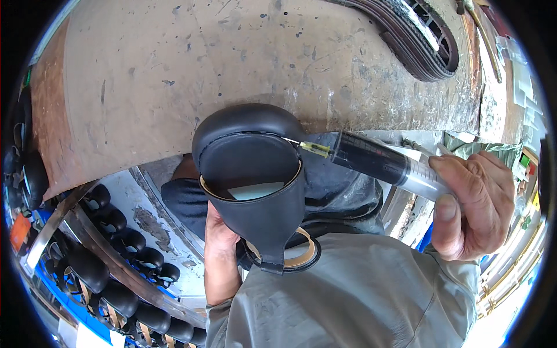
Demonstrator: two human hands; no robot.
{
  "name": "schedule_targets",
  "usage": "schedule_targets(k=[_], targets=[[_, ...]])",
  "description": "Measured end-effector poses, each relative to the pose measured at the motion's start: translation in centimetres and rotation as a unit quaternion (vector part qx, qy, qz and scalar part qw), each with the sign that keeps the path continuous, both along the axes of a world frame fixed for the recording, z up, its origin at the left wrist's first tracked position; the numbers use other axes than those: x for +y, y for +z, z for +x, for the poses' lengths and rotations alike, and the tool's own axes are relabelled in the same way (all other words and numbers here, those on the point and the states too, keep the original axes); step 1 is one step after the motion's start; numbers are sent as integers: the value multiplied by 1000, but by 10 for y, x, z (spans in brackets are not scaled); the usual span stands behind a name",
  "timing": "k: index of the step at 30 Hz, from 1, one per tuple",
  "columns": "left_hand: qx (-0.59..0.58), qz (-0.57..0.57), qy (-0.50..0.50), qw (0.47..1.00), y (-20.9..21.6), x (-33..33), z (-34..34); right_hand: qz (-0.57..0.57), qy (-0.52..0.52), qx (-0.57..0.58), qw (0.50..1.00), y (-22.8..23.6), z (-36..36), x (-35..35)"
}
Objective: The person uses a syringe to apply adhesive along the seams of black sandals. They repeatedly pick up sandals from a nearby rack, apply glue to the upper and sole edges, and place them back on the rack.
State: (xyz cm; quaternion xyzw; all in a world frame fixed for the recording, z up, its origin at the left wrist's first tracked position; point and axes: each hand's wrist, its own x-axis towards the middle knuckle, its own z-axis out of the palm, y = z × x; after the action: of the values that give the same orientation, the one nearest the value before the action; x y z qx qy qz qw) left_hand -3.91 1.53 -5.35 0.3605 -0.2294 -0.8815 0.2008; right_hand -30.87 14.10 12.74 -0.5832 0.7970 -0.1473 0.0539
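A black leather shoe, with its rounded toe toward the bench and an ankle strap at the heel end, sits in the middle of the view over my lap. Beneath and behind it, my left hand grips it from the left; most of those fingers are hidden. My right hand is closed round the rear of a large clear syringe filled with dark liquid. The syringe points left, and its thin needle with a yellow hub reaches the seam along the shoe's upper right opening, where the tip touches or nearly touches.
A stained brown workbench spans the far side. Dark brown shoe soles lie on it at the far right. Several black shoes stand on a curved rack at the lower left. A thin wooden-handled tool rests at the far right edge.
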Motion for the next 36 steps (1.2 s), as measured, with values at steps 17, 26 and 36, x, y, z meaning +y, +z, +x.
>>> schedule_targets(k=[17, 26, 36], targets=[[130, 57, -4, 990, 10, 10, -36, -51, 22, -17, 998, -8, 4, 6], [179, 86, -7, 980, 10, 17, -48, -37, -2, -68, 997, -8, 6, 13], [197, 88, -13, 976, 13, 20, -51, -108, 27, -49, 993, -17, 7, 11]])
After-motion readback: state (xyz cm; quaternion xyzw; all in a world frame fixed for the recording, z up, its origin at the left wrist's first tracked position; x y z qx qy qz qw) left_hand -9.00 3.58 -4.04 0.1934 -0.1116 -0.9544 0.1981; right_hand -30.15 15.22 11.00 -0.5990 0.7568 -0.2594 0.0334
